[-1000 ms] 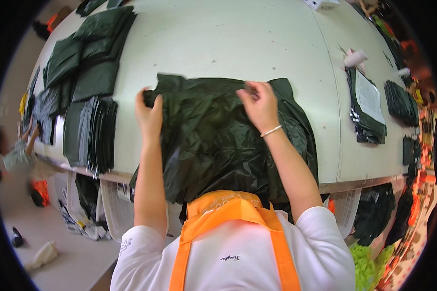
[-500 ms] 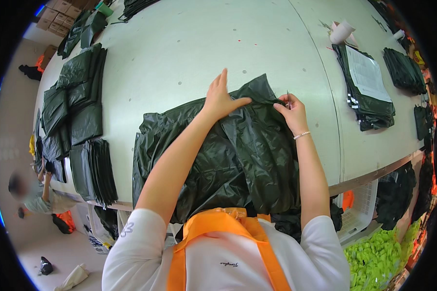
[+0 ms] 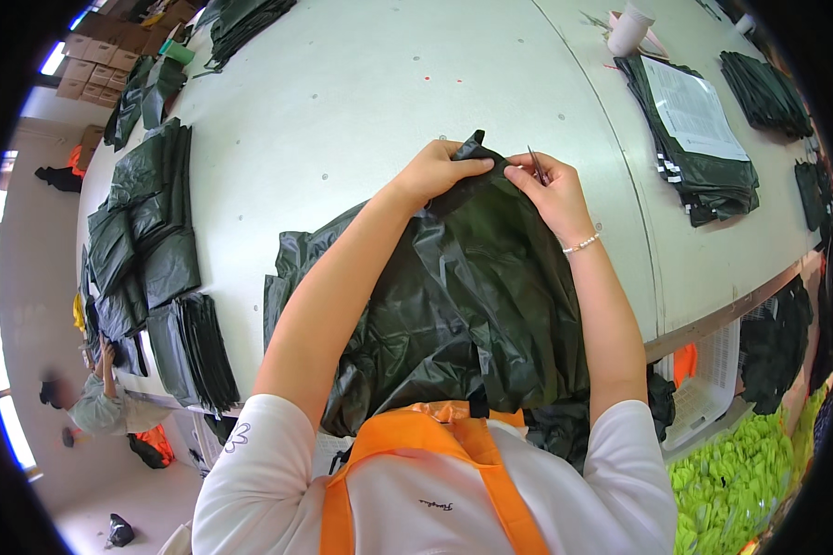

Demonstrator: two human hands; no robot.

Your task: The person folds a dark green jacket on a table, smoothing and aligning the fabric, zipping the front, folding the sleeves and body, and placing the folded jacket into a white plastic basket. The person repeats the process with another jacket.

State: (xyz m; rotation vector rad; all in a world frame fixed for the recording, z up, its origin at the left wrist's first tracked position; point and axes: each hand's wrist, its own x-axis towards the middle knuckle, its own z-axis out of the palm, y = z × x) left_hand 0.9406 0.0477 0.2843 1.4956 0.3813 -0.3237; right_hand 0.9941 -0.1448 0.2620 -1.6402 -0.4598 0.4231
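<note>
A dark green, shiny garment-like piece of thin fabric (image 3: 453, 287) lies bunched on the table in front of me, its near side hanging over the edge at my apron. My left hand (image 3: 440, 174) is closed on its far edge, thumb on top. Close by on the right, my right hand (image 3: 548, 185) pinches the same edge between thumb and finger. Small dark metal snips (image 3: 536, 166) are tucked in the right hand's fingers, blades pointing away from me. The fabric is lifted slightly between the two hands.
Folded dark green pieces (image 3: 148, 222) are stacked at the left. On the right, a paper sheet (image 3: 690, 109) tops another stack, beside a white thread cone (image 3: 630, 30). Below the table's right edge are a white basket (image 3: 708, 388) and bright yellow-green pieces (image 3: 740, 481). A co-worker (image 3: 102, 398) is at far left.
My left hand, spread open above the fabric before, has closed on its far edge. My right hand has moved slightly left and up with the snips. The fabric's raised corner is now gathered between both hands.
</note>
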